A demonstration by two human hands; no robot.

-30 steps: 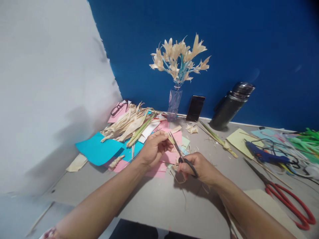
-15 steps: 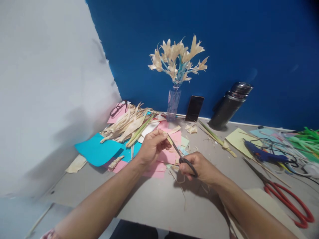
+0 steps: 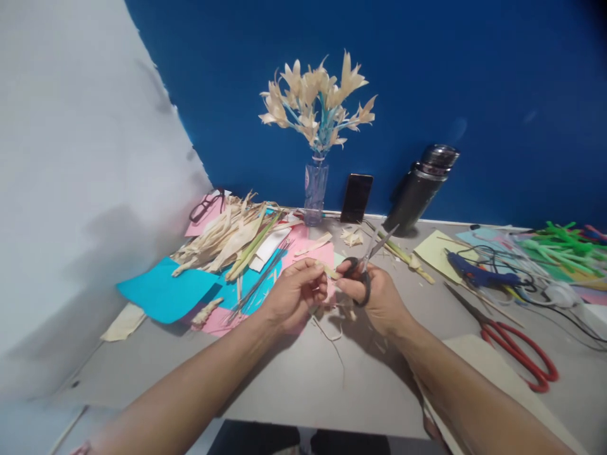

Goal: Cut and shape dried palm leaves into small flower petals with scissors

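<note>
My left hand [image 3: 298,296] is closed in a pinch on a small pale yellow-green strip of dried husk [image 3: 329,271]. My right hand [image 3: 379,300] grips small black-handled scissors [image 3: 366,279], their blades parted and pointing up and away from me. The right thumb and forefinger come close to the strip's free end; whether they touch it is too small to tell. Below the hands lie pink paper sheets [image 3: 222,319] and thin curled fibre scraps [image 3: 332,335] on the grey table [image 3: 303,385].
Left lie a husk pile [image 3: 227,237], blue paper [image 3: 164,294] and glasses [image 3: 206,205]. Behind stand a bottle [image 3: 315,193] of husk flowers [image 3: 317,95], a phone [image 3: 357,198] and a leaning flask [image 3: 420,193]. Rightward are a glue gun [image 3: 478,268], red-handled scissors [image 3: 516,347] and green pipe cleaners [image 3: 564,249].
The scissors have swung from pointing at the strip to pointing up and away, blades now parted. My right fingers have come nearer the strip. The view has shifted slightly right.
</note>
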